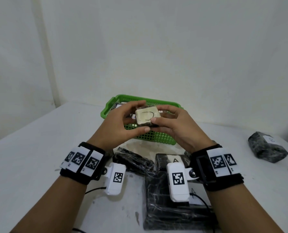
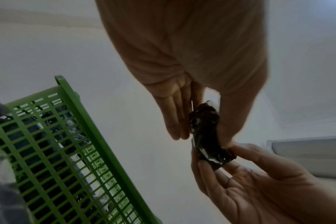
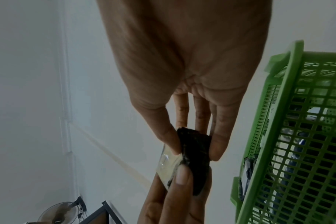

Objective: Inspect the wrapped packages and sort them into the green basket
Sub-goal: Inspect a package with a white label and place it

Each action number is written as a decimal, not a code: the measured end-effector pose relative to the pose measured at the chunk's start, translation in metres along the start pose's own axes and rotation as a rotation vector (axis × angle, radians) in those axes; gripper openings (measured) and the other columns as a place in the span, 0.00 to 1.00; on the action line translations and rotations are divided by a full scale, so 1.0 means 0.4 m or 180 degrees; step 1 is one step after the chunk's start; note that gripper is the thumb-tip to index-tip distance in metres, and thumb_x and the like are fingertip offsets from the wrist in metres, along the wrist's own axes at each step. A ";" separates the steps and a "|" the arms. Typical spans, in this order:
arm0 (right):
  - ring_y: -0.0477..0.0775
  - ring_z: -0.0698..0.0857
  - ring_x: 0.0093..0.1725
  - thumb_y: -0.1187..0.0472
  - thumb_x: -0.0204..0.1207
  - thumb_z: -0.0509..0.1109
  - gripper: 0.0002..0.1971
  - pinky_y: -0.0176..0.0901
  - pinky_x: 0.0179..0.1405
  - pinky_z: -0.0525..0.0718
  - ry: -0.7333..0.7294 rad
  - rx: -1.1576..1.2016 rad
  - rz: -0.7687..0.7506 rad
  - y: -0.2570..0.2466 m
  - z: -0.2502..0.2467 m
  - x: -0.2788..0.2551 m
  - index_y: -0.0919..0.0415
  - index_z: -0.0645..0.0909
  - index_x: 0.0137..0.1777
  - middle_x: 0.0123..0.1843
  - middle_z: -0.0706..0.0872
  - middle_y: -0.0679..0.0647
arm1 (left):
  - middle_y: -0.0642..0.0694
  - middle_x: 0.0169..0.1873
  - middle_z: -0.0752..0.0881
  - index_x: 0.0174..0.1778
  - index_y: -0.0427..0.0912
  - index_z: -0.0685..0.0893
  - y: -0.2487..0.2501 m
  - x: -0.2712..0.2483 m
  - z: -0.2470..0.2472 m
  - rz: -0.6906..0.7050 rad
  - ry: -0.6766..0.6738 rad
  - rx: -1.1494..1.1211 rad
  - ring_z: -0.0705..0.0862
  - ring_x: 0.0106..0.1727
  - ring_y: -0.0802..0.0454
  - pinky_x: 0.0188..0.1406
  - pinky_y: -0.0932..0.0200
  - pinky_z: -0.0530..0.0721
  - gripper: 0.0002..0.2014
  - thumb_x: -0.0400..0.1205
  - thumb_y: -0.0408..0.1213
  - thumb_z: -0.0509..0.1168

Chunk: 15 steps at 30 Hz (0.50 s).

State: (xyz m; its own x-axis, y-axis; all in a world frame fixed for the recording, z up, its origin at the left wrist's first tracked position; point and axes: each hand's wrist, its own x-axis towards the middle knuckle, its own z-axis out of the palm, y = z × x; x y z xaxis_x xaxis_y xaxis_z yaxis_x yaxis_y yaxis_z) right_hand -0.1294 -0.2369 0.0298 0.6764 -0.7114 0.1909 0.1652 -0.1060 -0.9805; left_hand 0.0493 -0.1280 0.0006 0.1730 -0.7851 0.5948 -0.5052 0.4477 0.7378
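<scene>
A small black-wrapped package (image 1: 148, 117) with a white label marked in pen is held by both hands in front of and above the green basket (image 1: 156, 138). My left hand (image 1: 137, 116) pinches its left side between thumb and fingers. My right hand (image 1: 158, 115) pinches its right side the same way. The left wrist view shows the package (image 2: 205, 133) edge-on between the left hand (image 2: 199, 128) fingers and thumb, beside the basket (image 2: 67, 136). In the right wrist view the package (image 3: 194, 154) sits in the right hand (image 3: 194, 145), near the basket (image 3: 278, 121).
On the white table (image 1: 39, 148) under my wrists lie a long black package (image 1: 133, 159), one labelled A (image 1: 173, 159) and a large flat one (image 1: 165, 212). Another wrapped package (image 1: 267, 148) sits far right. Wrapped packages (image 1: 121, 105) lie inside the basket.
</scene>
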 end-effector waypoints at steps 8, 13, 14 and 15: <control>0.64 0.95 0.57 0.65 0.69 0.87 0.22 0.61 0.58 0.93 0.0294 -0.0247 0.0010 0.029 0.003 0.008 0.69 0.87 0.62 0.56 0.95 0.63 | 0.48 0.58 0.90 0.68 0.39 0.86 -0.004 0.000 0.011 0.0256 0.0041 0.0253 0.90 0.61 0.50 0.60 0.52 0.91 0.26 0.74 0.30 0.83; 0.61 0.95 0.57 0.67 0.71 0.85 0.24 0.54 0.58 0.94 0.0123 -0.0107 0.0126 0.028 -0.006 0.010 0.71 0.85 0.66 0.58 0.94 0.65 | 0.48 0.57 0.92 0.67 0.39 0.88 -0.005 -0.002 0.001 0.0179 0.0138 0.0151 0.91 0.60 0.50 0.58 0.51 0.92 0.25 0.73 0.30 0.83; 0.61 0.95 0.57 0.69 0.72 0.84 0.22 0.51 0.57 0.94 0.0073 -0.0052 0.0152 0.025 -0.008 0.009 0.72 0.85 0.66 0.57 0.95 0.65 | 0.48 0.57 0.92 0.67 0.39 0.88 -0.005 -0.002 -0.003 0.0140 0.0172 0.0091 0.92 0.60 0.50 0.58 0.51 0.92 0.26 0.73 0.31 0.83; 0.61 0.95 0.56 0.70 0.73 0.82 0.20 0.49 0.57 0.94 0.0053 -0.0046 0.0158 0.023 -0.010 0.007 0.72 0.86 0.65 0.56 0.95 0.64 | 0.47 0.57 0.92 0.67 0.39 0.88 -0.005 -0.003 -0.007 0.0112 0.0196 0.0047 0.92 0.60 0.50 0.57 0.50 0.92 0.26 0.72 0.31 0.84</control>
State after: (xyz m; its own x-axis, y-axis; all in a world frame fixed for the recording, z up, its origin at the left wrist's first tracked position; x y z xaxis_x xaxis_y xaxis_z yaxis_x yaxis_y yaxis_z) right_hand -0.1289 -0.2424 0.0213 0.6715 -0.7274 0.1414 0.1215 -0.0802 -0.9893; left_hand 0.0526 -0.1269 -0.0007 0.2063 -0.7410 0.6391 -0.5243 0.4677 0.7116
